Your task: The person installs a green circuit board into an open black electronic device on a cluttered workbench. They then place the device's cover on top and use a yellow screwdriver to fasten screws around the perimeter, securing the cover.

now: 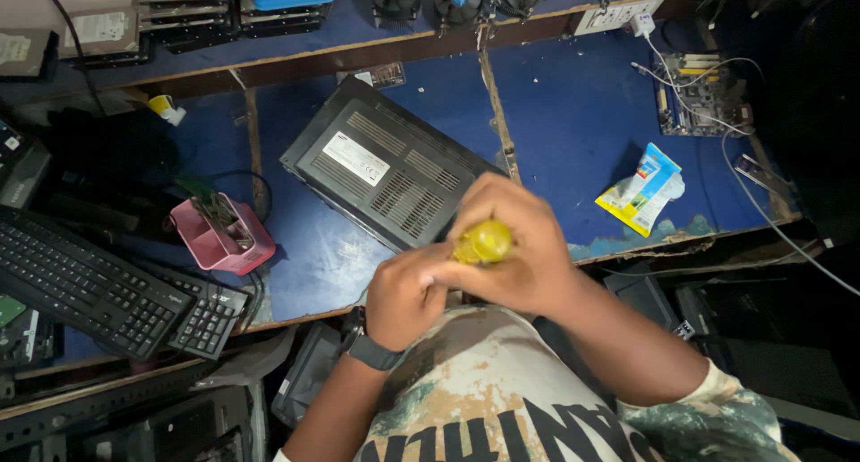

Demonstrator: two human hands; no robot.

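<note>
Head view. Screwdriver handle (484,242), rounded translucent yellow, sits near the chest, in front of the upturned black device (385,171) on the blue bench (573,113). Right hand (520,247) wraps it, fingers closed; left hand (408,296) curls against its lower part (shaft hidden). Firm, steady grip with both hands seems best, wrists kept close.

White rectangular label (356,158) on the black device's underside (385,171), mid desk (573,113). Crumpled yellow-blue-white packet (641,190) lies right of it, near the desk's front edge.
</note>
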